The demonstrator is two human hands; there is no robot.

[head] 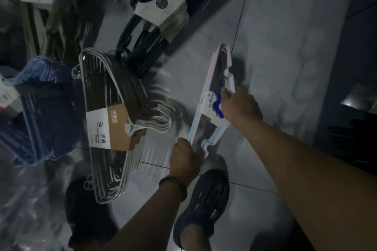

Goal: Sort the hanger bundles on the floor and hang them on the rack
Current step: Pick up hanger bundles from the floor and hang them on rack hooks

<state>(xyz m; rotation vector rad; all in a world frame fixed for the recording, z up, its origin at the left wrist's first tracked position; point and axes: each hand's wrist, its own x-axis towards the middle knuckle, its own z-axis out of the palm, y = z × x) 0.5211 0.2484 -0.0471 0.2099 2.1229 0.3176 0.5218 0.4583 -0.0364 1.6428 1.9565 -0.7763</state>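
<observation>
The held bundle (212,96) sits right of the wire bundle (110,112) on the floor (275,26); a thick-framed bundle (159,16) lies behind them, another bundle (40,112) far left, a shoe (206,199) nearest us.

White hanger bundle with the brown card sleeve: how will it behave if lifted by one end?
Probably stiff: the white hanger bundle is thin rigid frames. The single card sleeve sits mid-bundle, so the ends may fan apart. Likely light, mostly open frames.

The pink and pale blue hanger bundle (216,131) carries a white-and-blue label (211,106), the white hangers (125,166) a brown-and-white card (110,126), beside dark green hangers (140,47), blue hangers (40,112), a navy shoe (204,199) and a pale grey marbled floor (275,47).
</observation>
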